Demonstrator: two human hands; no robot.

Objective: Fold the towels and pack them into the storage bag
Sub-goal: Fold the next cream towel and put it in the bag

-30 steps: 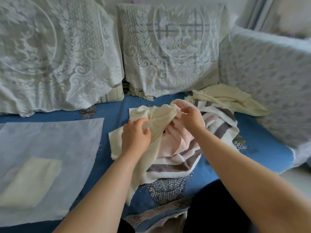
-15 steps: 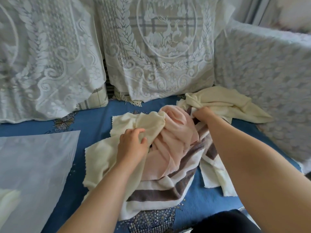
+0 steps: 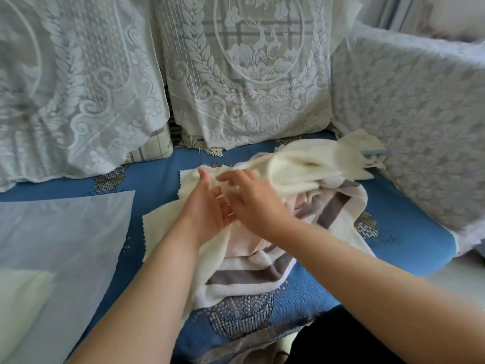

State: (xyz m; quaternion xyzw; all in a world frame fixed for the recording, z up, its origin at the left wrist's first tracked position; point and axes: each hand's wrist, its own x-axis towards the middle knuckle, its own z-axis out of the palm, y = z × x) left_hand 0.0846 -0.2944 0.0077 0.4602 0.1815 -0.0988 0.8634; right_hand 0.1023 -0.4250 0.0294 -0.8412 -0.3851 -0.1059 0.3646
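A loose pile of towels lies on the blue sofa seat [image 3: 409, 214]: a white towel with grey-brown stripes [image 3: 249, 275], a pink towel [image 3: 245, 245] on top of it, and a cream towel [image 3: 162, 227] spread at the left. My left hand [image 3: 207, 208] rests on this pile, palm turned right, fingers apart. My right hand [image 3: 254, 203] crosses over its fingers and grips a second cream towel [image 3: 315, 164], which is blurred and stretched over the pile. The translucent storage bag [image 3: 65, 232] lies flat at the left, with a folded cream towel [image 3: 21, 298] inside.
Lace-covered cushions [image 3: 249, 74] stand along the back of the seat, and a lace-covered armrest [image 3: 409, 114] walls off the right side. The seat's front edge runs below the pile, close to my dark-clothed lap [image 3: 341, 337].
My right hand has pulled the second cream towel from the back right corner leftward over the pile. My left hand let go of the bunched cream towel and opened. The view shifted slightly.
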